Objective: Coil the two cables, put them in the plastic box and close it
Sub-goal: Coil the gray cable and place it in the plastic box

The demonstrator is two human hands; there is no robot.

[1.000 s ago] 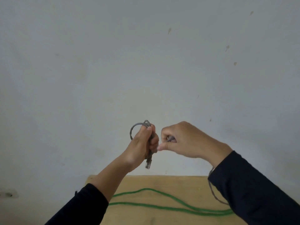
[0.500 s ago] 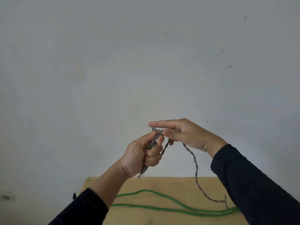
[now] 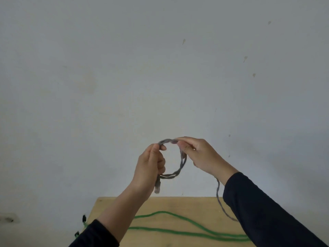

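A grey cable point(image 3: 179, 172) hangs in the air as a small round loop between both hands. My left hand point(image 3: 150, 167) grips the loop's left side, and the cable's plug end point(image 3: 157, 188) dangles below the fist. My right hand point(image 3: 199, 155) pinches the top right of the loop between thumb and fingers. The rest of the grey cable drops behind my right forearm to the table. A green cable point(image 3: 187, 233) lies in long strands across the wooden table point(image 3: 178, 205). No plastic box is in view.
A plain pale wall fills most of the view behind the table. The green cable's ends hang over the table's left edge point(image 3: 83, 223). Dark sleeves cover both forearms at the bottom.
My hands have moved apart and the grey cable now forms a wider loop between them. The right hand has swung right and lifted over the loop's top.
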